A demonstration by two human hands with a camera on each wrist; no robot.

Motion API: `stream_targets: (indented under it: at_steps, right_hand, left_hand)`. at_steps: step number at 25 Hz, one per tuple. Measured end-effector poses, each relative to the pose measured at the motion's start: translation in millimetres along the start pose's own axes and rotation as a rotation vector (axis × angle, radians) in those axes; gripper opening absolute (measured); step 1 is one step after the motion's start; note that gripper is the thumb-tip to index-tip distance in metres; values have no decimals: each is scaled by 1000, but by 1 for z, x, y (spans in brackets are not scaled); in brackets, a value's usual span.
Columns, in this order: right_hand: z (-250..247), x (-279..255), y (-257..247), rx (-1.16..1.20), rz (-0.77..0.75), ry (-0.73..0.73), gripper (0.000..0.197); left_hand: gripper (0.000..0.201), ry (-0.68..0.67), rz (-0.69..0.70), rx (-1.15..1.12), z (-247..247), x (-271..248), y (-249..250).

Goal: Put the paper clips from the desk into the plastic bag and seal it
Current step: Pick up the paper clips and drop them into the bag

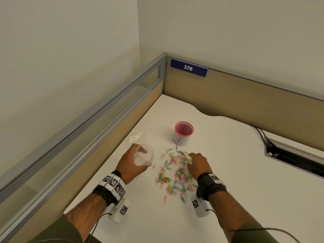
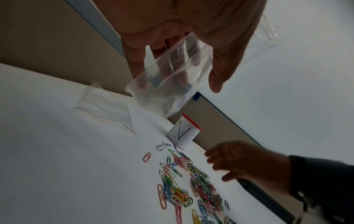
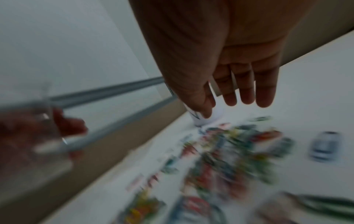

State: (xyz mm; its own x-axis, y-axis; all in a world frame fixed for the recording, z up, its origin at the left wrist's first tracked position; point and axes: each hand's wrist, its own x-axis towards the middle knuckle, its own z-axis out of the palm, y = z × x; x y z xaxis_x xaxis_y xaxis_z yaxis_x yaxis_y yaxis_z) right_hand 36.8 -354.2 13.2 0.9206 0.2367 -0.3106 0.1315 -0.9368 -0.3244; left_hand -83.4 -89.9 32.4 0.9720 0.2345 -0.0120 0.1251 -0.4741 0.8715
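A white desk [image 1: 228, 172] filled a corner cubicle. Tan partition panels [image 1: 245, 102] with grey metal framing [image 1: 105, 106] ran along its left and far sides. A blue "376" plate [image 1: 189, 67] hung at the far corner, below plain pale walls [image 1: 70, 41].

Left hand [image 1: 133, 162] raised, fingers curled in a grip, right hand [image 1: 199, 164] lowered, fingers extended
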Motion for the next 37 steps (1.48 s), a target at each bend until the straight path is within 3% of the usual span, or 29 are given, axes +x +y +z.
stream_targets:
  at_steps: [3, 6, 9, 14, 19, 24, 26, 31, 33, 35, 37]
  right_hand:
    - [17, 4, 17, -106, 86, -44, 47]
    - [31, 2, 5, -187, 23, -30, 38]
    - [36, -2, -9, -136, -82, -66, 34]
    - [24, -3, -3, -75, 4, -24, 35]
    - [28, -5, -4, -83, -42, -104, 66]
    - [36, -4, -13, -177, -153, -79, 35]
    - [32, -3, -9, -131, -158, -67, 31]
    - [23, -4, -2, -149, -85, -160, 66]
    - [31, -6, -7, -202, -129, -170, 55]
    - [40, -7, -15, -228, -198, -100, 33]
    - [44, -7, -19, -234, -230, -42, 23]
  left_hand:
    - [51, -4, 6, -10, 1, -1, -3]
    - [52, -7, 8, -25, 3, 1, -4]
    - [54, 4, 34, -19, 5, 4, -4]
    - [48, 2, 18, 8, 6, 11, -2]
    - [52, 4, -3, 18, 6, 12, -6]
    - [50, -43, 17, 17, 8, 11, -1]
    - [51, -43, 17, 9, 9, 10, 0]
    - [50, -22, 26, 9, 10, 10, -2]
    - [49, -20, 32, 6, 13, 11, -1]
    - [48, -19, 32, 5, 15, 11, 0]
    - [48, -14, 33, 2, 15, 12, 1]
